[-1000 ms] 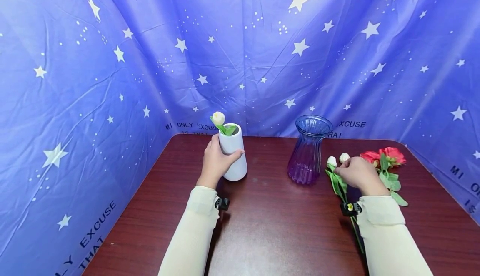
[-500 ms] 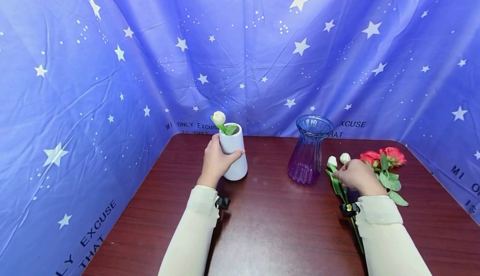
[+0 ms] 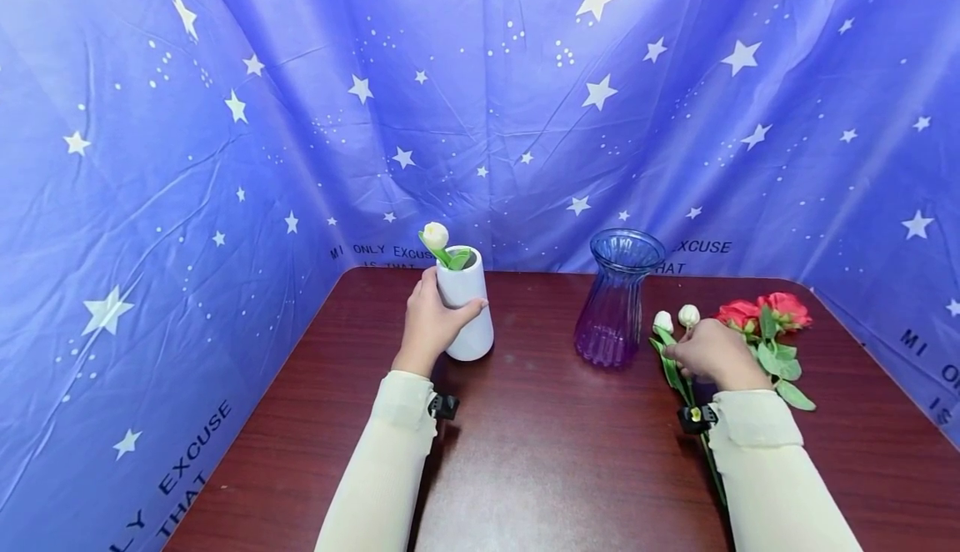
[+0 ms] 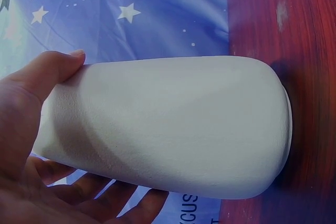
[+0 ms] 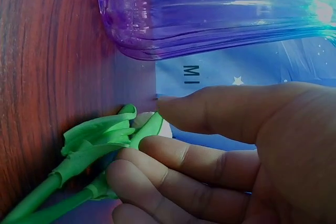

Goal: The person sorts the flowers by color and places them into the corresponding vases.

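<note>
My left hand (image 3: 429,328) grips the tapered white vase (image 3: 471,318) from its left side, thumb across the front. A white tulip (image 3: 436,235) with green leaves leans out of the vase's mouth. At the right, two white tulips (image 3: 662,322) with long green stems lie on the table, and my right hand (image 3: 720,353) reaches down over them. In the right wrist view the thumb and index fingertips stand apart on either side of a green leaf (image 5: 148,131), close against it. The other fingers curve loosely below. One tulip's upper stem is hidden behind the hand.
A ribbed blue-to-purple glass vase (image 3: 611,331) stands upright between the hands, just left of the tulips. Red roses (image 3: 783,310) with leaves lie right of my right hand. Behind the dark red wooden table (image 3: 540,452) hangs a blue star-printed cloth (image 3: 480,118).
My right hand has shifted slightly, its fingertips lower along the tulips, while the tulip heads stay in place. The left hand and white vase look unchanged.
</note>
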Tool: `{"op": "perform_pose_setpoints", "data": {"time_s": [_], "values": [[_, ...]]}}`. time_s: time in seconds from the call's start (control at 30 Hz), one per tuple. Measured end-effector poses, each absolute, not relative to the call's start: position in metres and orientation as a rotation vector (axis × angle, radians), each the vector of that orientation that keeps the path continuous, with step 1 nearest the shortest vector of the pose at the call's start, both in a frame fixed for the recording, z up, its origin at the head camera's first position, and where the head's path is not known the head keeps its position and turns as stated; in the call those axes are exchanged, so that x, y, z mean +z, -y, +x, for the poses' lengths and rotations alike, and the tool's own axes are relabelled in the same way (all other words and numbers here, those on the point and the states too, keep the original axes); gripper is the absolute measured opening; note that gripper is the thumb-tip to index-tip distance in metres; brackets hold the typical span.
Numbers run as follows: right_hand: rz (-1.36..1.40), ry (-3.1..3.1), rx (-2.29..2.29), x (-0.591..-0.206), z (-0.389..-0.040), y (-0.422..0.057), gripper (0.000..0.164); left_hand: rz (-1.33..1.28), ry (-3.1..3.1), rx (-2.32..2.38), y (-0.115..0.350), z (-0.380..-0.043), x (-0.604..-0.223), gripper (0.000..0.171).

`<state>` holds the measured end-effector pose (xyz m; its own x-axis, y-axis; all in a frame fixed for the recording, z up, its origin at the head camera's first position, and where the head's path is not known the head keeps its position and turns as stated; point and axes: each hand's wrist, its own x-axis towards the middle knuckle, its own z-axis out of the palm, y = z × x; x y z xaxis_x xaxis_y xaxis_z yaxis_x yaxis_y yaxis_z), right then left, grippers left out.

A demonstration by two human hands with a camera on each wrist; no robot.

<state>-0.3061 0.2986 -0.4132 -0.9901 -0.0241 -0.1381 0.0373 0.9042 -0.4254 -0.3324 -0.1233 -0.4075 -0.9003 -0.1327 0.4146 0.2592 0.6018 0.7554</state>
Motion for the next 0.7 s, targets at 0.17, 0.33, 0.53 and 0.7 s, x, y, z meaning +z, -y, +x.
{"op": "perform_pose_setpoints", "data": {"time_s": [0.17,0.33,0.53,0.7], "values": [[0.048,-2.915,-0.702,-0.4139,-0.3053,-0.2948,0.033,-0.1,2.396,-1.234,0.1244,-0.3323,-0.4078,0.085],[0.081,-2.902,-0.741,-0.4165,-0.3052,-0.2943,0.028,-0.102,2.398,-1.236,0.1242,-0.3325,-0.4078,0.084],[0.091,-2.905,-0.753,-0.4198,-0.3052,-0.2943,0.025,-0.097,2.4,-1.235,0.1238,-0.3328,-0.4079,0.084],[0.087,-2.917,-0.758,-0.4227,-0.3061,-0.2945,0.025,-0.099,2.398,-1.231,0.1238,-0.3332,-0.408,0.084]]}}
